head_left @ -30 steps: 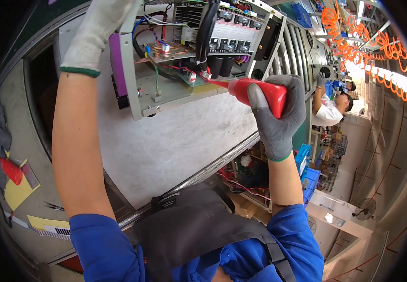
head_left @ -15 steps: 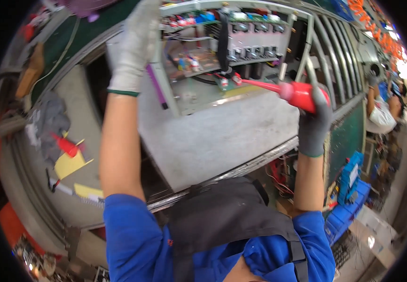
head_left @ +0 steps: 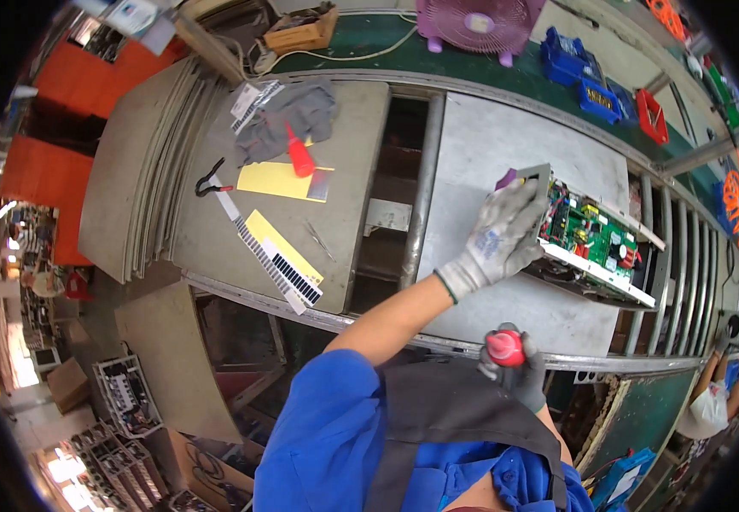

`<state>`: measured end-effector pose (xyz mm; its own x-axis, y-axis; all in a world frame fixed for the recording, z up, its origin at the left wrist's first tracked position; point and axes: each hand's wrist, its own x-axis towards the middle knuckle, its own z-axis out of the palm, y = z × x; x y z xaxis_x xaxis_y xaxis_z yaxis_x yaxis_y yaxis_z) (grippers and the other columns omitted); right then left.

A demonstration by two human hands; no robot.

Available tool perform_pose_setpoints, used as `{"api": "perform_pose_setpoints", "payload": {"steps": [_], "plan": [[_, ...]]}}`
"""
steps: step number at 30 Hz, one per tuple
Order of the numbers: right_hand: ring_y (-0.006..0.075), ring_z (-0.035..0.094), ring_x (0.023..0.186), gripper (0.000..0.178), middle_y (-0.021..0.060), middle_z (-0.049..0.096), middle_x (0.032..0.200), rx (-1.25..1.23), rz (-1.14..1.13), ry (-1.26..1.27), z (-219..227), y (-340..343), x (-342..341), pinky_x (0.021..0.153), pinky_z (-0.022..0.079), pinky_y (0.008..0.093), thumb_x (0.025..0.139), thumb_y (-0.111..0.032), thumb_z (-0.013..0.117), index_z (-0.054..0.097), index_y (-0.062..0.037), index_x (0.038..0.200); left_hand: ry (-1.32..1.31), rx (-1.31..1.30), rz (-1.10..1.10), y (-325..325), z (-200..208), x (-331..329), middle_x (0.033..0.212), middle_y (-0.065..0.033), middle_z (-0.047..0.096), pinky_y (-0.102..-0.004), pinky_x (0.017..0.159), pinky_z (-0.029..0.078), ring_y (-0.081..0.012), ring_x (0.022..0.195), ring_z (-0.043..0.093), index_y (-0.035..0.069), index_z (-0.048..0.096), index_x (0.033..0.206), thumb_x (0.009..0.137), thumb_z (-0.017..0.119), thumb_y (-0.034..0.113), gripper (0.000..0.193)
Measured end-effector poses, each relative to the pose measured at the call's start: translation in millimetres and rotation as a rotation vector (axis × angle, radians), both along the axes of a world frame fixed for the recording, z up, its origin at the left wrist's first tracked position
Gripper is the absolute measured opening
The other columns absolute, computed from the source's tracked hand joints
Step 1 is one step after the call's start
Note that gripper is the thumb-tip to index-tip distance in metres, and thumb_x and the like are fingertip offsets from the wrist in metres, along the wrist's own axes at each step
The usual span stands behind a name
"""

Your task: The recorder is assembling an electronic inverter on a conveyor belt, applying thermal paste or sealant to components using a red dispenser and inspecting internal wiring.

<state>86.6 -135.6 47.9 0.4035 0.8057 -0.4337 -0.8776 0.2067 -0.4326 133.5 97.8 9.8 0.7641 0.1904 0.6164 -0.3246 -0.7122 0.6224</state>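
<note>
My left hand (head_left: 499, 235), in a pale work glove, grips the grey metal end plate of an electronics chassis (head_left: 596, 243). Green circuit boards with small parts face up inside the chassis, and a purple strip shows beside its end plate. Close to my body, my right hand (head_left: 527, 375) in a grey glove is wrapped round a red squeeze bottle (head_left: 504, 348). The bottle stays apart from the chassis. Where the bottle's nozzle points is hard to make out.
Left of me, a board holds a second red bottle (head_left: 300, 159), a grey cloth (head_left: 288, 119), yellow sheets (head_left: 284, 181), tweezers (head_left: 321, 241) and black-handled cutters (head_left: 210, 179). Metal rollers (head_left: 685, 256) lie right of the chassis. A purple fan (head_left: 479, 26) and blue bins (head_left: 570, 58) stand behind.
The view has swung left. My right hand has drawn the red bottle back from the chassis toward my body. The chassis now shows its boards facing up, my left hand at its end plate.
</note>
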Motion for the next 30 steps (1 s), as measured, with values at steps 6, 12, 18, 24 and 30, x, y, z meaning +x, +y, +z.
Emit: {"api": "perform_pose_setpoints", "payload": {"steps": [6, 12, 18, 24, 30], "plan": [[0.0167, 0.058, 0.092, 0.044, 0.0078, 0.059, 0.109, 0.051, -0.03, 0.09, 2, 100, -16, 0.08, 0.048, 0.0337, 0.103, -0.044, 0.049, 0.052, -0.0068, 0.126, 0.432, -1.371, -0.303, 4, -12, -141, 0.147, -0.0127, 0.048, -0.0381, 0.11, 0.041, -0.024, 0.13, 0.051, 0.003, 0.041, 0.146, 0.096, 0.065, 0.033, 0.063], [0.0176, 0.061, 0.102, 0.045, 0.0113, 0.061, 0.113, -0.25, 0.431, -0.542, -21, 142, -34, 0.089, 0.05, 0.0351, 0.103, -0.036, 0.053, 0.047, -0.0048, 0.135, 0.323, -1.337, 0.201, 76, -54, -193, 0.118, -0.0104, 0.065, -0.0352, 0.093, 0.052, -0.0202, 0.105, 0.064, 0.003, 0.05, 0.133, 0.097, 0.063, 0.036, 0.051], [0.02, 0.064, 0.106, 0.039, 0.0131, 0.068, 0.114, -0.636, 0.479, -0.808, -33, 27, 7, 0.094, 0.051, 0.0359, 0.098, -0.031, 0.061, 0.061, -0.001, 0.124, 0.987, 0.312, 0.975, 393, -131, -247, 0.086, -0.0151, 0.06, -0.041, 0.071, 0.045, -0.0249, 0.08, 0.055, 0.003, 0.063, 0.1, 0.096, 0.059, 0.047, 0.045], [0.0269, 0.068, 0.103, 0.038, 0.0169, 0.071, 0.106, -1.427, -0.017, -0.718, -57, -195, -28, 0.09, 0.052, 0.038, 0.092, -0.033, 0.066, 0.067, -0.0014, 0.112, 0.824, 0.135, 1.056, 401, -57, -163, 0.137, -0.0223, 0.057, -0.0438, 0.102, 0.047, -0.0351, 0.119, 0.06, -0.001, 0.048, 0.143, 0.098, 0.057, 0.047, 0.067], [0.0274, 0.064, 0.114, 0.047, 0.0168, 0.067, 0.121, -1.377, -0.585, -0.853, -89, -242, 47, 0.098, 0.049, 0.0367, 0.092, -0.034, 0.065, 0.06, -0.0018, 0.126, 0.151, 0.307, 0.274, 139, 43, -11, 0.152, -0.0257, 0.038, -0.0529, 0.108, 0.041, -0.0411, 0.133, 0.047, -0.002, 0.046, 0.142, 0.101, 0.059, 0.034, 0.056]]}}
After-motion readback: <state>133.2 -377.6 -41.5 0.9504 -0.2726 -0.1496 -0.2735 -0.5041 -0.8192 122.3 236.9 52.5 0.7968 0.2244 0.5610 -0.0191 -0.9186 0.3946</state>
